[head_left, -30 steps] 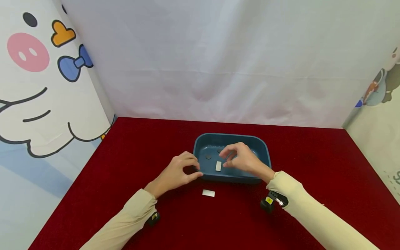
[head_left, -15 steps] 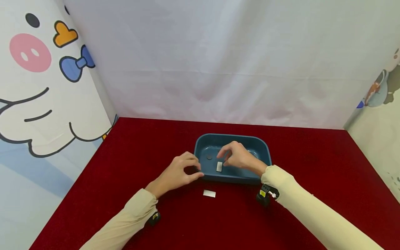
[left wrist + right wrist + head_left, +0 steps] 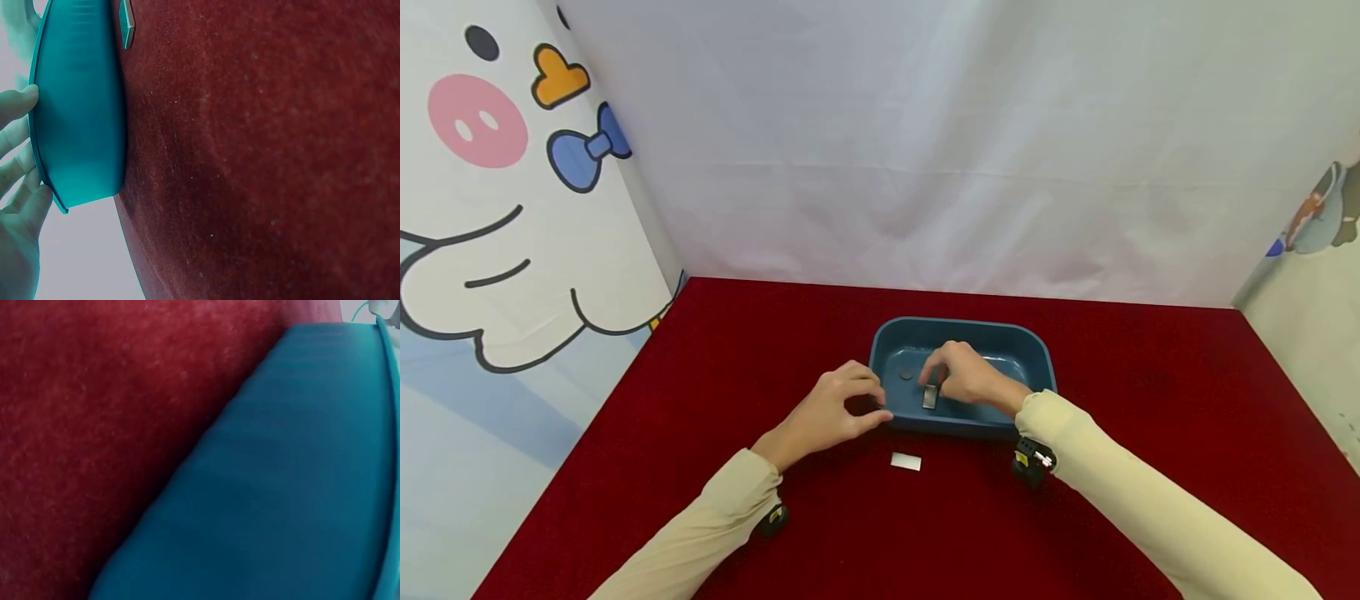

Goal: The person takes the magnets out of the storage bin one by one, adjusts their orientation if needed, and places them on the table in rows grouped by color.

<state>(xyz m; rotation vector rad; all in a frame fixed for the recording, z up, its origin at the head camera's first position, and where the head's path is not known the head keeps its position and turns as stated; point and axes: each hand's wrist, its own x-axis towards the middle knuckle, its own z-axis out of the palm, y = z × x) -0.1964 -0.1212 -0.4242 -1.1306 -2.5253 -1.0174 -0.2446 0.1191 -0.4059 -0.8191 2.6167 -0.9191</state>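
A blue plastic basin (image 3: 958,427) stands on the red cloth. My left hand (image 3: 831,414) holds its left front corner; in the left wrist view, thumb and fingers (image 3: 30,97) are on the rim. My right hand (image 3: 964,375) reaches down inside, thumb and forefinger bent close around a small silvery rectangular plate (image 3: 929,397) on the floor. I cannot tell whether they pinch it. A dark round disc (image 3: 906,374) lies left of these fingers. In the right wrist view, the basin's outer wall (image 3: 269,475) shows and the right hand is out of sight.
Another small silvery plate (image 3: 906,462) lies on the red cloth (image 3: 880,533), just in front of the basin. A white curtain (image 3: 925,150) hangs behind the table, and a cartoon-printed sheet (image 3: 512,275) hangs at the left.
My right hand has moved left and down inside the basin, its fingertips coming to the silvery plate, which now looks darker. My left hand keeps its place on the corner.
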